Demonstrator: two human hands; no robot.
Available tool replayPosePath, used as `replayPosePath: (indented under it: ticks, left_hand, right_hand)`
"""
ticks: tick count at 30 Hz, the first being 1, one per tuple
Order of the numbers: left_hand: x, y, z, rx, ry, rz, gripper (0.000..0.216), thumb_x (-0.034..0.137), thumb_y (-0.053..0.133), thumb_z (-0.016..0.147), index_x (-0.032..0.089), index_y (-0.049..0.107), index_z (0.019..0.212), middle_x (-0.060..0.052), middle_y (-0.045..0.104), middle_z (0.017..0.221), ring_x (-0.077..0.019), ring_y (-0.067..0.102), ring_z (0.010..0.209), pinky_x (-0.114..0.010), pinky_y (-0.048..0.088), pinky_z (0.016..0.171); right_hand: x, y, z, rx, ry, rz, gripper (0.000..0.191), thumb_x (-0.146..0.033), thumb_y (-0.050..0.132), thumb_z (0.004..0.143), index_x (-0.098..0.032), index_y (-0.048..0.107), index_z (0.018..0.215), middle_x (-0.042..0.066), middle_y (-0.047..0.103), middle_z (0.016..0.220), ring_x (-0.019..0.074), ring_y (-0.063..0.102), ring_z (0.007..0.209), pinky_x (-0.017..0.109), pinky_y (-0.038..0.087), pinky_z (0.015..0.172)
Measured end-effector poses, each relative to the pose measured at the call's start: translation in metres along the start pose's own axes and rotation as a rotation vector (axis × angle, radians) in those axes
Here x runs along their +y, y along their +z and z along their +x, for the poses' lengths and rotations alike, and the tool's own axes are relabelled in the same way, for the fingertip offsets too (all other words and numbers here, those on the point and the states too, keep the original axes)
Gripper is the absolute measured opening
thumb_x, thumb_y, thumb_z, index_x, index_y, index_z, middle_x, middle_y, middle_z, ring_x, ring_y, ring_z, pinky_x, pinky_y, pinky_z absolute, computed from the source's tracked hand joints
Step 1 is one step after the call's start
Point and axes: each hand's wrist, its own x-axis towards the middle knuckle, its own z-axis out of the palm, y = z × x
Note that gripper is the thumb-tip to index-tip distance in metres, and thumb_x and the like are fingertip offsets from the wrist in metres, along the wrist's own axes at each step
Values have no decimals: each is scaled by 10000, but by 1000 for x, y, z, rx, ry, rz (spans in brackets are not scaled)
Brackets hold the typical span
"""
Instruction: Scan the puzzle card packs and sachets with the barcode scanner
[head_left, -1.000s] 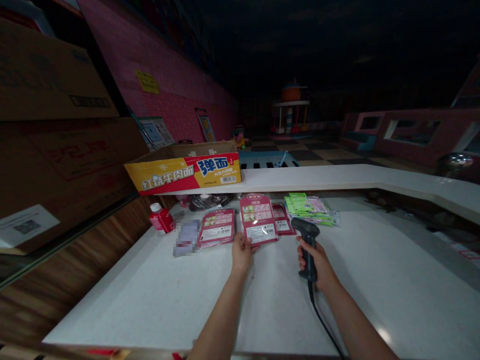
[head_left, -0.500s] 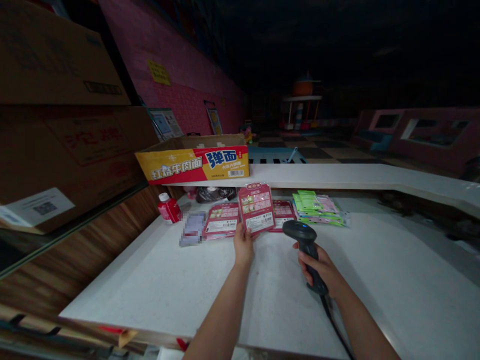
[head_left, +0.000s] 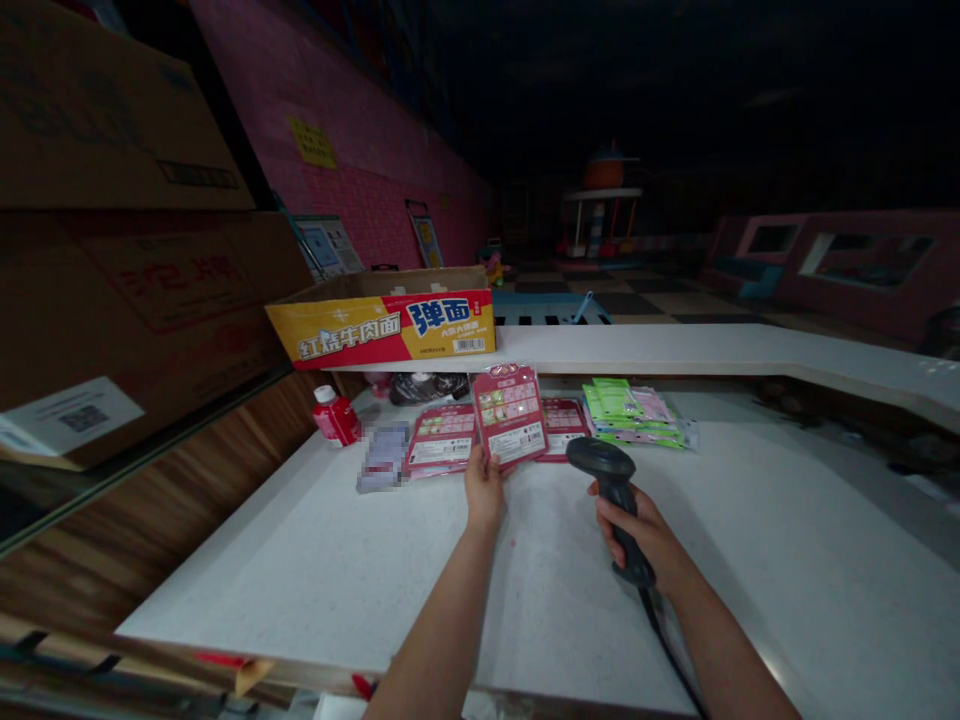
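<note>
My left hand (head_left: 484, 488) pinches the lower edge of a red flat packet (head_left: 511, 412) in clear wrap, held tilted up with its printed, barcoded side towards me. Behind it, more red packets lie on the counter, one stack (head_left: 442, 438) to its left and one (head_left: 568, 428) to its right. My right hand (head_left: 637, 532) is wrapped round the handle of a black barcode scanner (head_left: 616, 500). The scanner's head points left towards the held packet, apart from it, and its cable runs down to the bottom edge. Green and pink packets (head_left: 634, 412) lie in a pile further right.
A red bottle with a white cap (head_left: 336, 418) stands at the left, beside a blurred-out flat item (head_left: 384, 458). A yellow and red carton (head_left: 397, 328) sits on the raised ledge (head_left: 675, 350). Large brown boxes (head_left: 150, 290) are stacked at far left on the counter's (head_left: 315, 560) side.
The blue light on top of the scanner no longer shows. Both hands keep their holds, and the whole view has shifted very slightly.
</note>
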Motion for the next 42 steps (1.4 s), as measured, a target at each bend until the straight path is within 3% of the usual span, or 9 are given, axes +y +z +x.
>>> replayPosePath:
  ticks: [13,19,21,24,28,34,37,39,42]
  left_hand:
    - [11,3,-10,-35,93,44,512,583,672,760,178,590,1063,-109,642,1096,-240,665,949,-366,606,718]
    - [40,-4,-7,129,161,83,490,518,625,806,200,512,1160,-92,634,1089,-209,666,860,-336,594,617]
    - [52,-13,2,226,206,155,461,493,580,835,193,514,1178,-99,632,1082,-207,659,848,-341,584,640]
    - [66,-32,15,391,298,343,337,409,519,873,177,566,1112,-103,643,1058,-216,640,929,-372,548,818]
    - [66,-58,21,548,333,523,262,318,478,886,183,583,1083,-98,646,1049,-221,619,990,-389,481,936]
    - [60,-74,19,560,321,637,370,398,436,921,155,589,1155,-132,651,1079,-254,613,1029,-406,468,938]
    - [67,-74,17,527,314,837,401,373,410,934,122,615,1169,-163,639,1068,-285,587,1064,-441,444,963]
    - [72,-72,13,577,272,1019,402,347,434,926,110,623,1190,-181,608,1086,-313,549,1104,-495,411,985]
    - [76,-64,4,608,277,1200,415,296,478,907,140,579,1278,-189,525,1241,-321,489,1186,-522,371,1011]
  right_hand:
    - [14,-11,16,178,12,132,456,-460,830,653,-201,598,947,-77,548,530,76,453,333,181,348,299]
    - [12,-12,18,230,68,162,511,-482,861,581,-191,605,915,-72,549,510,81,450,337,189,350,301]
    - [10,-10,17,252,67,162,507,-483,866,569,-190,603,889,-71,548,507,76,445,342,183,346,303]
    - [6,-8,14,257,57,165,501,-487,864,573,-190,594,873,-66,558,520,73,449,354,180,355,309]
    - [9,-10,15,241,67,169,523,-481,867,571,-184,594,903,-64,559,513,77,447,346,184,348,307]
    - [13,-15,18,215,72,185,480,-456,856,619,-179,609,924,-64,555,526,75,454,362,182,362,320]
    - [11,-14,16,213,71,180,474,-454,858,616,-180,617,917,-64,553,530,74,450,364,183,362,317]
    - [10,-13,14,210,75,175,475,-451,860,614,-179,621,921,-61,555,533,76,454,367,183,365,319]
    - [9,-13,13,225,72,176,464,-437,861,615,-179,626,920,-55,559,539,79,455,369,185,365,319]
